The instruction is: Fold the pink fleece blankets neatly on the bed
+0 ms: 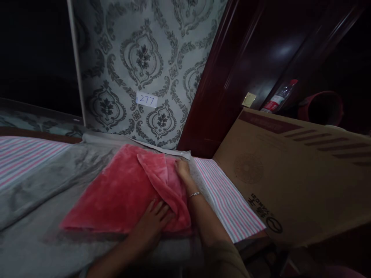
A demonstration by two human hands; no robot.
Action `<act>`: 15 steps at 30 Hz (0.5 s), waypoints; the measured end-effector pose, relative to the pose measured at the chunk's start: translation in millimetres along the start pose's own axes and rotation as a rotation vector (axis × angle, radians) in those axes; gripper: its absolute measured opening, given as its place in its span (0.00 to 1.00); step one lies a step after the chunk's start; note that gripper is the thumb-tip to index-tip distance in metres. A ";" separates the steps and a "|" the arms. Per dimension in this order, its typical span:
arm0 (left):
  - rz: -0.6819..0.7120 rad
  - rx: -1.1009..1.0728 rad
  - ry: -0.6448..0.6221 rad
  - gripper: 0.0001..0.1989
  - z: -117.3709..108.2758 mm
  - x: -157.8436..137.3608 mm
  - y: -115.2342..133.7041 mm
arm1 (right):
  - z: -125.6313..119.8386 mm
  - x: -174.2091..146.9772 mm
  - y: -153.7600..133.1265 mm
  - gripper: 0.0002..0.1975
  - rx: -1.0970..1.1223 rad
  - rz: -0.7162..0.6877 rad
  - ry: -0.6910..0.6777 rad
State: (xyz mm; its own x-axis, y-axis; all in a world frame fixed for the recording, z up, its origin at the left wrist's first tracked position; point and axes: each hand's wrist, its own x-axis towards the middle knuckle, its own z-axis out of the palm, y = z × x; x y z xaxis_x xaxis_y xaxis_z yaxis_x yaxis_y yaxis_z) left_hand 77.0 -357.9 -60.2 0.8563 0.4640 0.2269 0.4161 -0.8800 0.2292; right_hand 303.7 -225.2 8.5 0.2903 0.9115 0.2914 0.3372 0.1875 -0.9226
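A red plush cloth [116,193] lies partly folded on a grey cover, with a lighter pink flap turned over at its right side. My left hand [152,222] rests flat on the near part of the cloth, fingers spread, just left of the folded edge. At the far right corner my right hand [182,169], with a bracelet on its wrist, has its fingers curled on the edge of the flap. The tips of those fingers are partly hidden.
The grey cover [26,247] lies over a striped sheet [222,199]. To the right stands a large cardboard box [278,170]; a bottle [278,99] with a red cap and a round red container [304,110] are behind it. Patterned wall and dark wooden door [203,108] bound the far side.
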 end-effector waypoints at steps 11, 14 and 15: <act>0.027 -0.031 -0.108 0.40 -14.4 -7.3 -2.3 | 71.6 -19.5 -21.5 0.09 -0.121 -0.140 -0.057; 0.056 -0.053 -0.076 0.44 -14.4 -13.0 -7.0 | 30.0 0.7 -11.5 0.02 -0.102 -0.053 0.144; 0.051 -0.058 -0.070 0.45 -14.7 -14.2 -7.5 | 16.4 3.2 -4.8 0.03 -0.095 -0.022 0.200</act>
State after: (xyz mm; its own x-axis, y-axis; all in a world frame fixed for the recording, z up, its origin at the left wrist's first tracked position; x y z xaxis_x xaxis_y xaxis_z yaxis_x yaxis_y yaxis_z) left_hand 57.2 -356.3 -51.2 0.8962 0.4084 0.1733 0.3545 -0.8941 0.2738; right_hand 288.3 -217.2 9.6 0.4507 0.8152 0.3638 0.4254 0.1622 -0.8903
